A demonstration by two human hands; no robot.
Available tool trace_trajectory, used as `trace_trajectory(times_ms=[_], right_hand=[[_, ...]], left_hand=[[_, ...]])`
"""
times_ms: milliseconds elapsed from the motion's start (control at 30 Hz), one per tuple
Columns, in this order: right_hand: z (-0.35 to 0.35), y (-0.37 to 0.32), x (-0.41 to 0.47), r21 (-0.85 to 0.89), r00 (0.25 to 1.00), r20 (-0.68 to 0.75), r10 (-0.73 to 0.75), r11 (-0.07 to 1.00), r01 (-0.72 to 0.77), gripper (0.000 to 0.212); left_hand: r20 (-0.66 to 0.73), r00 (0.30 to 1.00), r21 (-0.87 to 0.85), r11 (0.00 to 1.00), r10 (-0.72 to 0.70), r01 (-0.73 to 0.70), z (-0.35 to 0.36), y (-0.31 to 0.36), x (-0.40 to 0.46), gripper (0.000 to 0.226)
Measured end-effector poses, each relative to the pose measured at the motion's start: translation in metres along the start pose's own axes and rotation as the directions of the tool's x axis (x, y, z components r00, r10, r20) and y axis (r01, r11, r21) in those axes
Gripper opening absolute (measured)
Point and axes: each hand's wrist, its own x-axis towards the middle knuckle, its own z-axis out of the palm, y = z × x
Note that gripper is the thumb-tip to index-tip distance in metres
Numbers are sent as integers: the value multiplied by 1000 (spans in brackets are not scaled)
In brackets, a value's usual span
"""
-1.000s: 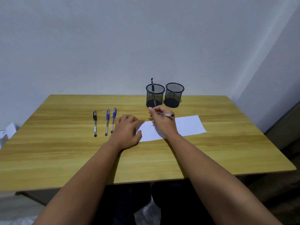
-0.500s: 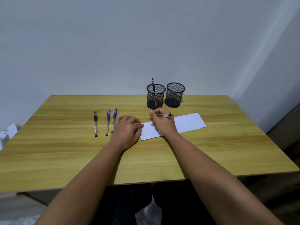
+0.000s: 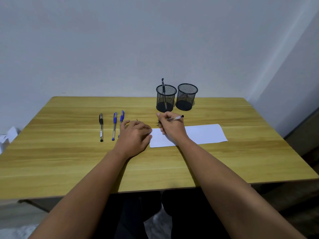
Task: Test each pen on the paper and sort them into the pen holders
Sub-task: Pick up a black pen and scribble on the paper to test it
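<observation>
The wooden table (image 3: 69,161) fills the view, and the test step is in hand rather than the sorting. A white sheet of paper (image 3: 205,134) lies flat just right of centre, its long side running from nine to three o'clock.

At twelve o'clock from the paper stand two black mesh holders side by side. The left holder (image 3: 166,99) already has one dark pen (image 3: 163,85) standing in it; the right holder (image 3: 187,97) looks empty.

The left hand (image 3: 135,138) rests palm down with fingers loosely bent, holding nothing, its fingertips touching the paper's left edge as if to steady it. The right hand (image 3: 170,129) sits over the paper's left end with fingers curled tight round a clear-barrelled pen (image 3: 175,118), whose dark back end points toward three o'clock. The tip is hidden behind the fingers, so whether it touches the sheet, or has left a mark, cannot be told.

At nine o'clock from the left hand three capped pens lie nearly parallel: a black pen (image 3: 101,126) farthest left, then a blue pen (image 3: 114,125), then a second blue pen (image 3: 121,120) partly hidden by the hand.

The next move probably calls for a short stroke on the paper, a look at the line, then a lift toward one holder at twelve o'clock.
</observation>
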Motion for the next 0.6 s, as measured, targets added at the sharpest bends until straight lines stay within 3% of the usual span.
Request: trace_trajectory(times_ms=[267,600], right_hand=[[-5,2,-4,-28,996,-94,4,1000,-7,43],[-6,7,-6,-129,998,-59,-3,992,-5,40]], left_hand=[[-31,999,-6,1000,-21,21,3,1,-1,27],[8,1000,35,999,-29,29,3,0,-4,40]])
